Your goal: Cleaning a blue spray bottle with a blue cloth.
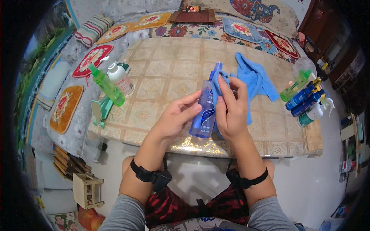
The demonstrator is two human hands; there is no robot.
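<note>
A translucent blue-purple bottle (201,123) with a narrow pointed nozzle is held tilted over the near part of the table, its tip pointing away from me. My left hand (178,115) grips the bottle's left side between thumb and fingers. A blue cloth (254,75) lies partly spread on the table to the right, and one bunched end of it reaches the bottle's neck. My right hand (231,106) pinches that end against the bottle's shoulder. The fingers hide part of the cloth there.
At the table's left stand a green spray bottle (107,86), a white pump bottle (120,79) and a green stand (101,109). On the right edge are another green bottle (296,86), dark blue bottles (302,98) and a white spray bottle (311,114). A patterned tablecloth (162,77) covers the table.
</note>
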